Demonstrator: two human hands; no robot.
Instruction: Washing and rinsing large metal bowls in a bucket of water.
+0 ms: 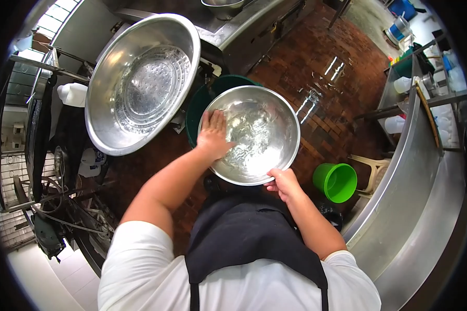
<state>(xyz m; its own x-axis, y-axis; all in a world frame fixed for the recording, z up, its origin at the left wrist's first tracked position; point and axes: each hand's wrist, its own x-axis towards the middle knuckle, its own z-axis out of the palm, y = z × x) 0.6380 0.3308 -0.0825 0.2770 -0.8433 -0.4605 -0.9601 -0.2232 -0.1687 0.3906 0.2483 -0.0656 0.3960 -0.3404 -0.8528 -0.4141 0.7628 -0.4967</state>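
Before my apron is a round stainless steel bowl (257, 136) with a shiny, uneven bottom; whether it holds water I cannot tell. My right hand (282, 182) grips its near rim, the thumb on top and the fingers below. Flat against the inner left wall lies my left hand (214, 134), fingers extended and slightly apart, not gripping the bowl. Partly beneath the bowl is a dark green tub (193, 116), its inside mostly hidden. A large perforated metal basin (151, 85) stands tilted at the upper left.
A bright green bucket (336, 182) and a beige plastic chair (369, 175) are on the right, beside a long stainless steel counter (397, 186). Wet patches shine on the brown tiled floor (315, 85). Metal racks and a wheeled machine (62, 202) line the left.
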